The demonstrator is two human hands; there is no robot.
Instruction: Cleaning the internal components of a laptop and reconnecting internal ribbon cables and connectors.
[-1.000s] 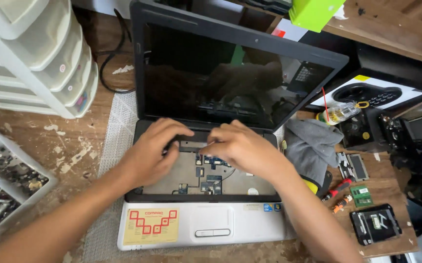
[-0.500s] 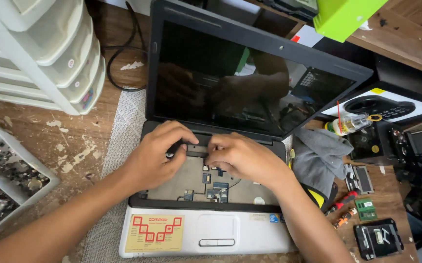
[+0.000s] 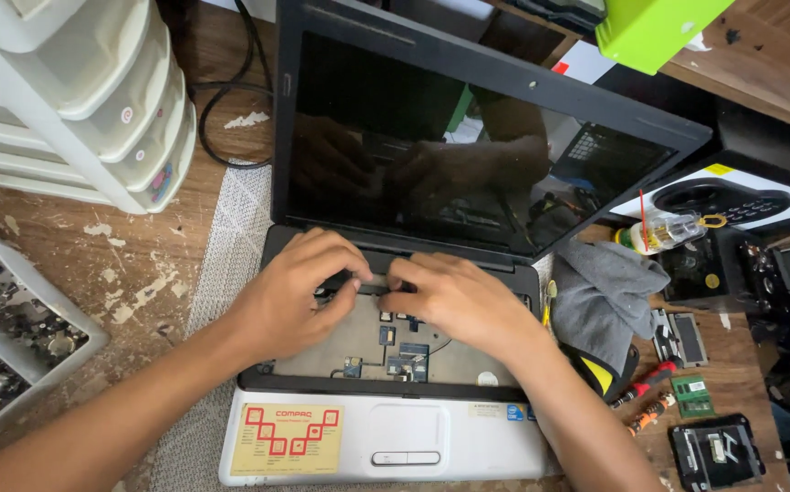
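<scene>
An open laptop (image 3: 395, 446) with a dark screen (image 3: 468, 155) lies on the wooden bench, its keyboard removed so the metal tray and small boards show. My left hand (image 3: 295, 292) and my right hand (image 3: 454, 296) rest side by side at the back edge of the bare keyboard bay, fingertips pressed on a small dark part (image 3: 372, 284) near the hinge strip. What exactly the fingers pinch is hidden beneath them.
White stacked plastic drawers (image 3: 76, 100) stand at back left, a parts tray with screws (image 3: 3, 337) at left. A grey cloth (image 3: 605, 292), screwdrivers (image 3: 641, 383), a memory module (image 3: 691, 394) and a small drive (image 3: 714, 451) lie to the right. A black cable (image 3: 222, 91) loops behind.
The view has shifted closer and lower over the laptop. Both hands have drawn slightly nearer each other at the back of the keyboard bay.
</scene>
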